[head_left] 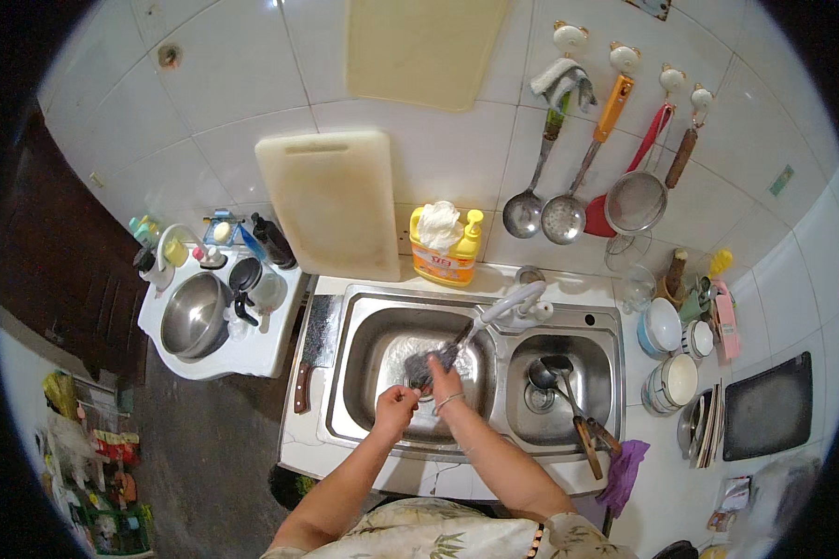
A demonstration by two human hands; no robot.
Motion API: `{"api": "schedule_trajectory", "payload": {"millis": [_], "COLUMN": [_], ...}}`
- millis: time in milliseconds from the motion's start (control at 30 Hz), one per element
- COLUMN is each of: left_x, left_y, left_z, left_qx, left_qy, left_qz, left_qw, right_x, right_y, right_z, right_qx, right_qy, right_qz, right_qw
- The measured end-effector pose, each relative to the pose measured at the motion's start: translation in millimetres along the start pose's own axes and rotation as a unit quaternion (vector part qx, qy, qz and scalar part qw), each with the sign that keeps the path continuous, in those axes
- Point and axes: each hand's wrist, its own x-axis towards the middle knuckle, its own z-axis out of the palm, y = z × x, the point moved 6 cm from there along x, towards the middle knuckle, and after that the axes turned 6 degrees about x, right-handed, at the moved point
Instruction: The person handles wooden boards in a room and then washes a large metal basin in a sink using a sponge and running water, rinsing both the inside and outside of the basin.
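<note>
Both my hands are over the left basin of a steel double sink. My right hand, with a bracelet at the wrist, presses a dark grey scrubbing pad against something in the basin under the white tap. My left hand is closed near the front of the basin, next to the pad; what it grips is too small to tell.
Ladles lie in the right basin. A cleaver rests left of the sink, a purple cloth at the front right. A yellow soap bottle, cutting boards, hanging utensils, bowls and a steel bowl surround.
</note>
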Motion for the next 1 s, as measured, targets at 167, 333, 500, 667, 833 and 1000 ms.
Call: {"api": "schedule_trajectory", "payload": {"millis": [167,333,500,667,833,1000], "left_x": [-6.6,-5.5,1.4,-33.2,-16.0,25.0], "left_y": [0.7,7.0,-6.4,-13.5,-22.0,-26.0], "left_z": [-4.8,2.7,3.6,-19.4,-35.3,-6.8], "left_qx": [0.14,0.153,0.211,0.258,0.098,0.048], "left_qy": [-0.03,-0.032,-0.029,-0.081,-0.087,-0.138], "left_qz": [0.059,0.072,0.085,0.058,-0.036,-0.087], "left_qw": [0.988,0.985,0.973,0.961,0.991,0.985], "right_x": [56.4,49.8,8.7,157.5,93.3,50.3], "right_y": [-15.9,7.2,7.1,10.1,-18.7,-63.8], "right_z": [-41.3,-38.8,-10.2,-134.2,-101.7,-58.1], "right_qx": [-0.056,-0.075,-0.135,-0.195,-0.452,0.192], "right_qy": [0.13,0.117,0.006,0.15,0.09,-0.152], "right_qz": [-0.073,-0.055,-0.11,-0.022,-0.185,0.049], "right_qw": [0.987,0.989,0.985,0.969,0.868,0.968]}}
